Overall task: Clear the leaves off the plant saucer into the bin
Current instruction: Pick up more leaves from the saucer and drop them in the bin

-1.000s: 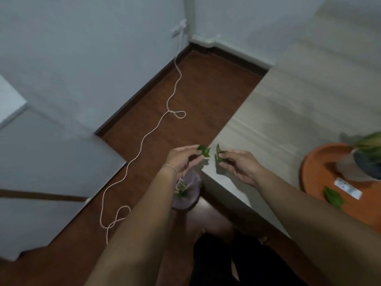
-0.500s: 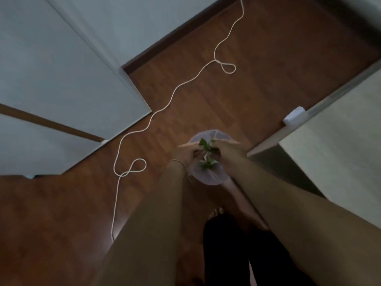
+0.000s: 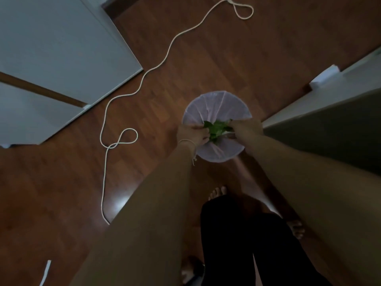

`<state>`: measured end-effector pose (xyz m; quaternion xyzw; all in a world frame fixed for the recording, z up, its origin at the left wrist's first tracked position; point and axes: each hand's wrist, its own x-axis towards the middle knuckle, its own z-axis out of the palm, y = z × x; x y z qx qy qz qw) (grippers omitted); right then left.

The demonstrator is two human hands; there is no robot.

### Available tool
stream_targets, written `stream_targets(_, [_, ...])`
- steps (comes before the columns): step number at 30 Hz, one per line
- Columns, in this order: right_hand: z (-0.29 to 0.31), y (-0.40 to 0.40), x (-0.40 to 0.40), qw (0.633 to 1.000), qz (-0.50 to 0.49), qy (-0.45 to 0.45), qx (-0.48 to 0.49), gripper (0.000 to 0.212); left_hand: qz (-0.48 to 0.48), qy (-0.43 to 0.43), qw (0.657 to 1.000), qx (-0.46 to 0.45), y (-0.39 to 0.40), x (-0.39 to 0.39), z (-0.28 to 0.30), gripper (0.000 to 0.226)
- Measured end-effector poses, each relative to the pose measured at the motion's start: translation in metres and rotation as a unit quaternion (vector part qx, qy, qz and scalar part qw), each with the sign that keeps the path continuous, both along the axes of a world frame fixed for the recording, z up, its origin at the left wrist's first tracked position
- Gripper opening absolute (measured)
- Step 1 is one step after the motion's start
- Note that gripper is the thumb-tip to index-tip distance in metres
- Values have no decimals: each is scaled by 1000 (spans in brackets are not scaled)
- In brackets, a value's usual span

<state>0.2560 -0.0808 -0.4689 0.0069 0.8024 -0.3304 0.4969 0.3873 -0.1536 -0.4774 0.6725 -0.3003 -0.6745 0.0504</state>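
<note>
A small round bin [image 3: 216, 108] lined with a pale lilac bag stands on the wooden floor by the table's corner. Both hands hover over its mouth. My left hand [image 3: 191, 134] and my right hand [image 3: 246, 127] pinch green leaves [image 3: 216, 129] between them, right above the bin's middle. More green shows under the hands, and I cannot tell held leaves from ones lying in the bin. The plant saucer is out of view.
A white cord [image 3: 132, 83] snakes over the floor to the left of the bin. The pale table's edge [image 3: 321, 104] rises at right, and a white door panel [image 3: 61, 48] stands at left. My bare feet [image 3: 216, 193] are just behind the bin.
My head has tipped down from the table to the floor. Both hands have carried the leaves off the table's corner and lowered them over the bin's mouth.
</note>
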Motion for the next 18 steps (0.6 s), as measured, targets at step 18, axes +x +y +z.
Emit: stream_targets(18, [35, -13, -6, 993, 78, 60, 60, 54, -194, -106, 954, -201, -15, 10, 33, 27])
